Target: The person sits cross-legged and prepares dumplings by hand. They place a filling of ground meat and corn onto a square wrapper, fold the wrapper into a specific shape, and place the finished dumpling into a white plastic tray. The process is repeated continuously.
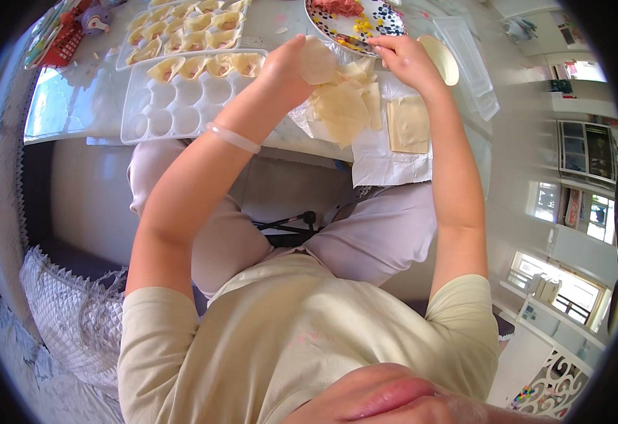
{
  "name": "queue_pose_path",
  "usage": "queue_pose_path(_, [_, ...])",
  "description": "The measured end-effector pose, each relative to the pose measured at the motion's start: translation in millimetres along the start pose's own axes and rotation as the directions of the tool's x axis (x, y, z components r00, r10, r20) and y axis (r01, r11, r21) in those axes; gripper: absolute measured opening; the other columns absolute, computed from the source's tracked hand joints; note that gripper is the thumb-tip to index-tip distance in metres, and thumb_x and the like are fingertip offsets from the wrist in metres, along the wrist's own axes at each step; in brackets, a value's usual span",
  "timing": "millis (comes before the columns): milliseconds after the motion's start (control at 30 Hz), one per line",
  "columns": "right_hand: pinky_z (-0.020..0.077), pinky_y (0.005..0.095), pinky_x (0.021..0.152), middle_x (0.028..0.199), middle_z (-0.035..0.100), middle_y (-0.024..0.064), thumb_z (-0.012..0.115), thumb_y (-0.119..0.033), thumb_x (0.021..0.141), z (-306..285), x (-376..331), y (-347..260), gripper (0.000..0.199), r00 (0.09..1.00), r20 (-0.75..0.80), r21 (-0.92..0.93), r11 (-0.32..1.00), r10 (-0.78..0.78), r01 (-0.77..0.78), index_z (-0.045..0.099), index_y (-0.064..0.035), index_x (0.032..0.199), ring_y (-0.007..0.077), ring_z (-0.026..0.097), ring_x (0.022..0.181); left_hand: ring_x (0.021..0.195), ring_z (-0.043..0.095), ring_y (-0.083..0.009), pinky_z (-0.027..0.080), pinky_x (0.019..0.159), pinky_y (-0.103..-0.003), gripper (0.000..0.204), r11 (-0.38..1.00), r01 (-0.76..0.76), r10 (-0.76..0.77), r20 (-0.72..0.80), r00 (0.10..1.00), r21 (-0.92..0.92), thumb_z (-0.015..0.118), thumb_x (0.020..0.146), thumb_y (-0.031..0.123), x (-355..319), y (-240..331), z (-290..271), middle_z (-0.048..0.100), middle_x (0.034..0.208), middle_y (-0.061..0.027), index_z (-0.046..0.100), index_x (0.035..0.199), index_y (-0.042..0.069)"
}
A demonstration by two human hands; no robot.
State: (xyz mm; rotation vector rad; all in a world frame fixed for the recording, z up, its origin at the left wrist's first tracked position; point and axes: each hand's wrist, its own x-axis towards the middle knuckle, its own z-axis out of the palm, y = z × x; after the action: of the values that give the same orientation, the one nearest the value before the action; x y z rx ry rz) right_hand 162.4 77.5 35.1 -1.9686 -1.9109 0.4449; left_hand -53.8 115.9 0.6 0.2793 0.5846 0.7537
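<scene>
In my left hand [285, 69] a thin, pale dumpling wrapper [319, 61] is held up beside a pile of loose wrappers [344, 106]. My right hand [406, 59] grips a slim utensil [353, 43] by its end, its tip over the patterned plate [392, 22]; its exact kind is hard to make out. Red minced meat [338, 6] and small yellow bits [363, 25] lie on that plate. Left of my left hand is a white plastic tray [131, 106] with round hollows, its far row filled with folded dumplings [220, 65].
Behind that tray sits another one full of dumplings [197, 21]. A square wrapper stack [409, 121] rests on white paper [393, 167] at the table's near edge. To the right are a cream oval dish [442, 60] and a clear plastic lid [468, 67]. A red basket [65, 46] stands far left.
</scene>
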Motion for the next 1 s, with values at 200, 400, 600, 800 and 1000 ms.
queue_pose_path(200, [0.0445,0.0264,0.060,0.070,0.059,0.0038,0.052,-0.013,0.088,2,-11,-10,0.028,0.997,0.050,0.240,0.968,0.059,-0.069,0.064,-0.0037,0.112,0.0114,0.053,0.061,0.113,0.049,-0.0328,0.044,0.093,-0.050,0.041,0.996,0.013,-0.018,-0.059,0.998,-0.089,0.032,0.099,0.025,25,-3,7,0.044,0.125,-0.0168,0.033,0.129,-0.004])
queue_pose_path(400, [0.0471,0.0348,0.060,0.072,0.061,0.0138,0.053,-0.014,0.088,19,-49,-58,0.025,0.986,-0.167,0.136,0.991,0.023,0.000,0.066,-0.0123,0.109,0.0260,0.059,0.064,0.117,0.047,-0.0334,0.043,0.098,-0.048,0.045,0.997,-0.003,0.008,0.067,0.998,-0.075,0.025,0.100,0.028,11,-2,-1,0.040,0.128,-0.0205,0.029,0.130,-0.006])
queue_pose_path(600, [0.0461,0.0365,0.059,0.079,0.056,0.0078,0.055,-0.012,0.087,34,-78,-92,0.031,0.940,-0.320,-0.174,0.983,-0.119,0.065,0.063,-0.0173,0.116,0.0253,0.058,0.065,0.119,0.044,-0.0327,0.037,0.103,-0.047,0.046,0.988,-0.059,0.078,0.130,0.988,-0.139,0.023,0.100,0.027,-4,-1,-4,0.038,0.129,-0.0199,0.027,0.131,-0.007])
queue_pose_path(800, [0.0464,0.0360,0.055,0.081,0.052,0.0045,0.057,-0.009,0.084,49,-90,-108,0.035,0.938,-0.321,-0.314,0.949,-0.135,0.029,0.063,-0.0195,0.117,0.0232,0.057,0.061,0.121,0.042,-0.0293,0.033,0.105,-0.044,0.044,0.985,-0.072,0.086,0.088,0.992,-0.155,0.023,0.101,0.028,-28,5,11,0.044,0.128,-0.0160,0.035,0.130,-0.003])
queue_pose_path(1000, [0.0448,0.0353,0.054,0.078,0.052,0.0056,0.059,-0.007,0.084,46,-103,-117,0.034,0.944,-0.298,-0.274,0.960,-0.139,0.054,0.064,-0.0185,0.116,0.0222,0.056,0.060,0.121,0.043,-0.0293,0.031,0.106,-0.043,0.044,0.965,-0.094,0.106,0.035,0.994,-0.246,0.025,0.100,0.027,-26,8,1,0.044,0.129,-0.0155,0.037,0.130,-0.002])
